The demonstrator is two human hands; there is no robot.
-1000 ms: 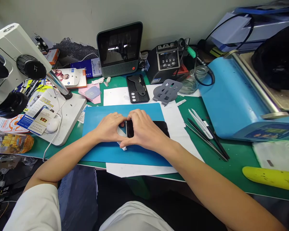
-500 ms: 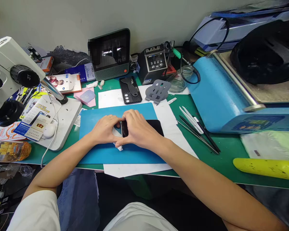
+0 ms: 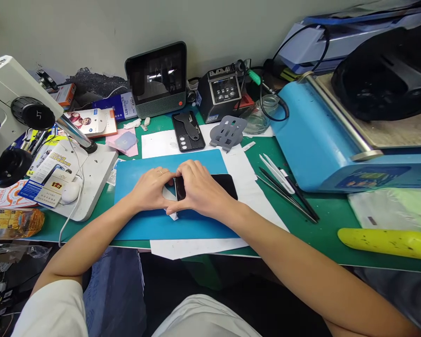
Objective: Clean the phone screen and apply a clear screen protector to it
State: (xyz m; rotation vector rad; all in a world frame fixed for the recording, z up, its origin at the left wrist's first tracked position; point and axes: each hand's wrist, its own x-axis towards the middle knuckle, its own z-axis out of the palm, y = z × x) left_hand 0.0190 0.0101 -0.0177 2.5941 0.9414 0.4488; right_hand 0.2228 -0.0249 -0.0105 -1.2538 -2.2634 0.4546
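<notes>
A black phone [image 3: 224,184] lies flat on a blue work mat [image 3: 140,220] in the middle of the bench. My right hand [image 3: 198,187] covers the phone's left end, its fingers curled down over it. Meeting it from the left, my left hand [image 3: 150,189], a ring on one finger, has its fingertips pressed at the same end of the phone. A small white slip [image 3: 171,213] sticks out from under both hands on the mat.
A microscope [image 3: 17,107] on a white base stands at the left. Behind the mat are a black phone back cover [image 3: 187,133], a grey stand [image 3: 228,132], a small monitor [image 3: 157,77] and a soldering station [image 3: 220,93]. Tweezers [image 3: 287,189] and a blue roller machine [image 3: 323,135] lie to the right.
Both hands stay pressed on the phone's left end with only slight finger shifts. The camera view has drifted a little, so everything sits slightly further left.
</notes>
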